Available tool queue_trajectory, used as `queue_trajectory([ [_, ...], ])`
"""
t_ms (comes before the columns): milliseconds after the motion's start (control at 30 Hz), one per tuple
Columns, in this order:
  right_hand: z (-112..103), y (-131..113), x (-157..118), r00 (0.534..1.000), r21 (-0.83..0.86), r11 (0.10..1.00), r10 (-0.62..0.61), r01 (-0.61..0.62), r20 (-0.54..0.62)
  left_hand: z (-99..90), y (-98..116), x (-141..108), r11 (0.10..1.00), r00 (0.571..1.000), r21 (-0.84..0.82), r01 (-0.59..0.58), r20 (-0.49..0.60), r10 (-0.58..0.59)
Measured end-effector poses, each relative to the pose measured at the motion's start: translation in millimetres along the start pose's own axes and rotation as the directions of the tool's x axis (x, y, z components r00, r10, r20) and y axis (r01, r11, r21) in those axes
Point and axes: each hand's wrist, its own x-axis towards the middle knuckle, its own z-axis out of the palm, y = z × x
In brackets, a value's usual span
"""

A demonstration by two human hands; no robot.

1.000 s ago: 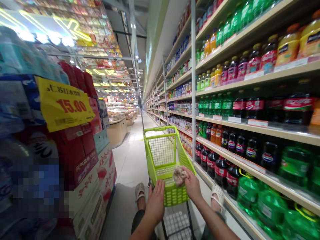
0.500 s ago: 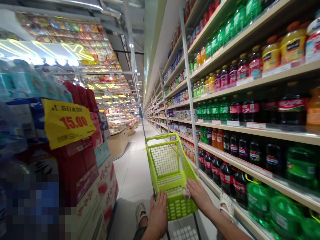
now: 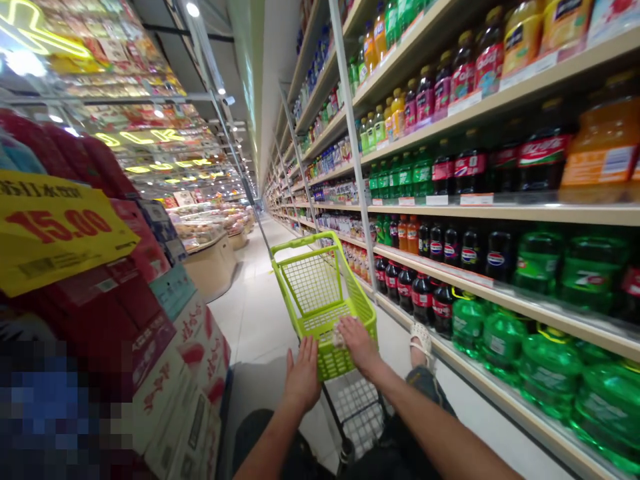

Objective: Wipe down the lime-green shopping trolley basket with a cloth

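A lime-green shopping cart [image 3: 336,362] stands in front of me, with a plastic basket on top and a wire rack [image 3: 361,407] below. My left hand [image 3: 303,377] is at the basket's near left corner, fingers stretched out and holding nothing. At the basket's near rim, my right hand [image 3: 357,343] presses a crumpled whitish cloth or tissue [image 3: 340,332] against the green plastic. Part of the cloth is hidden under the fingers.
Shelves of drink bottles [image 3: 470,250] line the right side, with large green bottles [image 3: 550,363] at floor level. Stacked drink cartons [image 3: 175,373] and a yellow price sign [image 3: 65,230] stand close on the left. A tiled aisle [image 3: 255,300] runs ahead past display bins [image 3: 213,267].
My view has shifted right and down, so the cart appears higher and farther left. My right hand with the cloth has moved leftward along the basket's near rim, closer to my left hand.
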Motion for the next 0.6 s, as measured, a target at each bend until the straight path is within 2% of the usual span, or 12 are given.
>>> queue_trajectory([
  [67,-10,15,-3,0.995,-0.046,0.994,0.096,-0.098,-0.030,0.0,1,0,1.000,1.000,0.002,0.006,0.003,-0.006],
  [133,-12,18,-6,0.987,-0.061,0.986,0.149,-0.153,-0.062,0.5,5,1,1.000,1.000,-0.007,0.024,0.001,-0.024],
  [200,-5,2,-8,0.994,-0.023,0.996,0.087,-0.089,-0.062,0.9,8,3,0.999,1.000,-0.016,0.031,-0.003,-0.031],
  [300,8,-26,-5,0.996,0.069,0.994,-0.079,0.081,-0.032,0.8,7,3,1.000,1.000,-0.023,0.012,-0.014,-0.012],
  [367,5,-23,-2,0.994,0.089,0.990,-0.106,0.108,-0.021,0.8,5,1,1.000,1.000,-0.031,0.002,-0.024,-0.003],
  [500,-17,15,-1,0.991,0.026,0.994,0.107,-0.106,-0.081,2.2,4,-4,0.995,0.997,-0.084,0.049,-0.060,-0.054],
  [533,-19,18,-2,0.986,0.022,0.991,0.136,-0.135,-0.093,2.7,4,-5,0.993,0.995,-0.099,0.063,-0.066,-0.070],
  [600,-15,7,-5,0.992,0.043,0.995,0.095,-0.092,-0.086,3.6,6,-5,0.990,0.994,-0.122,0.073,-0.066,-0.082],
])
